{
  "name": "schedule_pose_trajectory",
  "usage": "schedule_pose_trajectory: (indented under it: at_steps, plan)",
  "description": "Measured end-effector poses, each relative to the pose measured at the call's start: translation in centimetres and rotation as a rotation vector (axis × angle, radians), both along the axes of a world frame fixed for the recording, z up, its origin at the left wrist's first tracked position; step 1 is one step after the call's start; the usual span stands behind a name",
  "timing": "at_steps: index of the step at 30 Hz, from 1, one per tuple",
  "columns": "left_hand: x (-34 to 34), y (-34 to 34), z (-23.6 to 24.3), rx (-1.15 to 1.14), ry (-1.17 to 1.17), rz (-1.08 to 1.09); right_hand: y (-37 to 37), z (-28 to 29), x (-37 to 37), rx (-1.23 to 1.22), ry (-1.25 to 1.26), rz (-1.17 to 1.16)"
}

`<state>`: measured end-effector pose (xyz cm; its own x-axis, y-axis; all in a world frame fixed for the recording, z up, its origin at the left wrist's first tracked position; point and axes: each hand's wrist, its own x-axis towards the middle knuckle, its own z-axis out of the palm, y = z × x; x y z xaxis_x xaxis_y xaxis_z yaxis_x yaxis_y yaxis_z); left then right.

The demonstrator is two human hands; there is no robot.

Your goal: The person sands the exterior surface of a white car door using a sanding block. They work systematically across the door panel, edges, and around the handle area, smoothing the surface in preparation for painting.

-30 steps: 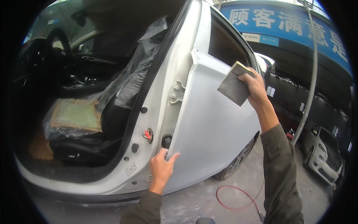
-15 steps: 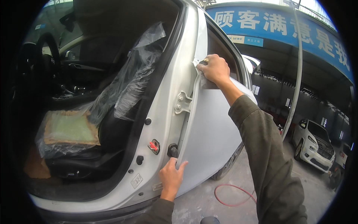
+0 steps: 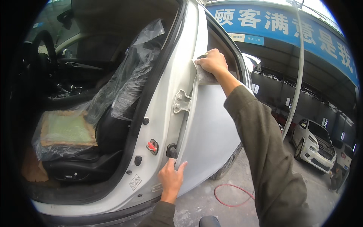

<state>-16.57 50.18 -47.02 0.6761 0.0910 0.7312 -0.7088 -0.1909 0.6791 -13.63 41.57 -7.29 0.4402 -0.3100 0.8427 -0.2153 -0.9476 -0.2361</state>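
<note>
The gray pad is at the far top of the car door, by its left edge. It looks light and bendy, so I'd hold it flat across the back. The right hand is clamped on it; the left hand pinches the door's edge lower down.

From head height, the view (a wide fisheye) faces the door closely.

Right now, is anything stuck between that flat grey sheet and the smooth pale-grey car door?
Nothing visible: the bare right hand holds the flat grey sheet against the smooth pale-grey car door, near its upper front corner.
</note>
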Motion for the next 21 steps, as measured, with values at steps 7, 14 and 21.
schedule_pose_trajectory:
  at_steps: [7, 14, 21]
  plan:
    - [-0.3, -0.5, 0.2, -0.024, -0.006, -0.018, -0.3, -4.0, 0.5, -0.011, -0.271, 0.038]
    - [-0.3, 0.4, 0.6, -0.02, 0.016, 0.006, 0.8, -12.7, -0.6, -0.022, -0.449, 0.185]
    - [-0.1, -0.4, 0.0, 0.043, 0.041, 0.011, 0.5, -20.5, -3.9, -0.025, -0.323, 0.267]
